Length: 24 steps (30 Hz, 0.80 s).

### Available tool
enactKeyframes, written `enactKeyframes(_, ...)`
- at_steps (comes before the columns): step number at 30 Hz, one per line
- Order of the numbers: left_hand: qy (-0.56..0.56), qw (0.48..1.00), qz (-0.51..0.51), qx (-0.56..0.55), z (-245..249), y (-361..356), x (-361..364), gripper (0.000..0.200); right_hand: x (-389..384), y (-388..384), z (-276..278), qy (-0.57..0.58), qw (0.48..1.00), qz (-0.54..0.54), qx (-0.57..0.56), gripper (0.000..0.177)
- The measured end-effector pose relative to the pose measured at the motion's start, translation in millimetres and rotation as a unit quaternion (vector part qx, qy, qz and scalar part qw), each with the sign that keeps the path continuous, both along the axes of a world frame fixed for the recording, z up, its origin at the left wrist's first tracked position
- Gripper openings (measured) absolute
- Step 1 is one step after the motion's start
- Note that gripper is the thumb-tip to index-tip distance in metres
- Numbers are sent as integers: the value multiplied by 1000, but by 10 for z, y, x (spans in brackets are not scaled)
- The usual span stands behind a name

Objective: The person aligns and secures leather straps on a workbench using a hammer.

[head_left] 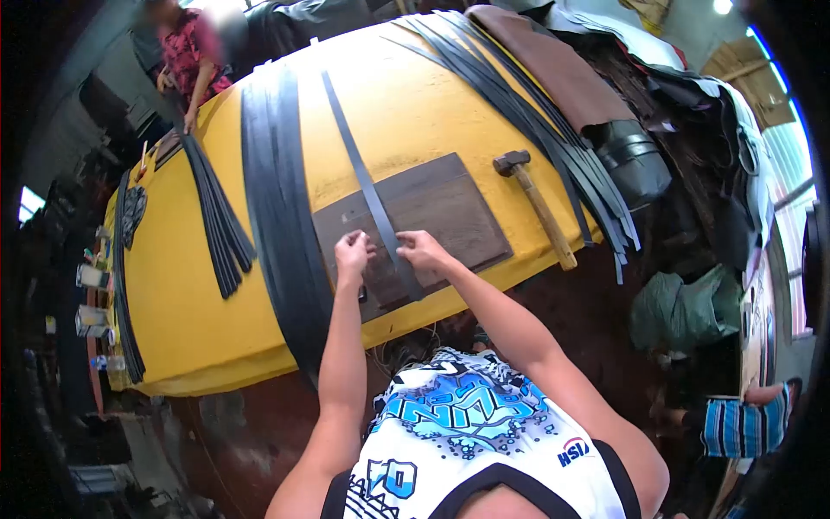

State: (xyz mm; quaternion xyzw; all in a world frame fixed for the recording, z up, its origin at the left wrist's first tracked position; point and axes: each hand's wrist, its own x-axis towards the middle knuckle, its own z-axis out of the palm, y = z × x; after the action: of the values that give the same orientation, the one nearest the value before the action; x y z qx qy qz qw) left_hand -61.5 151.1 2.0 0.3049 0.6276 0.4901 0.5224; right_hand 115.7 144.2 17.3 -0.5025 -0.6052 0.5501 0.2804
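A single long black strip [356, 160] runs from the yellow table's far part across a dark brown board [450, 212] to the near edge. My right hand [420, 251] is at the strip's right side, its thumb and fingers closed at the strip's edge. Left of the strip, my left hand [354, 253] is over the board with its fingers curled together; whether something small is between them is too small to tell. A wide bundle of black strips [281, 190] lies left of the board. A hammer with a wooden handle [543, 208] rests to the board's right.
The yellow table [181, 333] has more black strips [212, 208] at left and a pile of strips [519, 108] at right. Another person [192, 56] stands at the far left edge, a hand on strips. A brown roll [553, 65] lies at the back right.
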Motion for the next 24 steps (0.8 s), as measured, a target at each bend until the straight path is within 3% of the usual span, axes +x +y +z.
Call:
enactKeyframes(1,72,997,-12,-4,13,-131,4,22,-90,58,-16,-100,990,3,95,38)
enactKeyframes(2,143,989,-25,-10,39,-239,4,23,-121,50,28,-98,991,12,95,38)
enactKeyframes(3,204,979,-27,4,-56,-290,-25,23,-108,12,119,-170,967,-21,191,34)
enactKeyframes(5,311,949,-40,24,-202,-393,-32,28,-26,-54,194,-206,948,-100,220,29)
enactKeyframes(6,311,950,-38,19,-93,-446,25,28,72,-64,78,-182,944,-137,238,28)
enactKeyframes(8,435,895,-93,32,188,-499,172,36,341,-214,-58,-176,943,-148,240,26)
enactKeyframes(9,430,895,-120,-6,304,-473,240,45,464,-312,-85,-169,948,-155,221,24)
enactKeyframes(10,430,895,-118,-5,298,-436,299,45,571,-396,-105,-161,952,-162,204,23)
enactKeyframes(12,528,840,-129,12,239,-385,385,50,738,-583,-148,-163,947,-189,204,21)
enactKeyframes(24,433,893,-126,12,408,-1012,631,56,1224,-1422,-155,-136,969,-173,112,22)
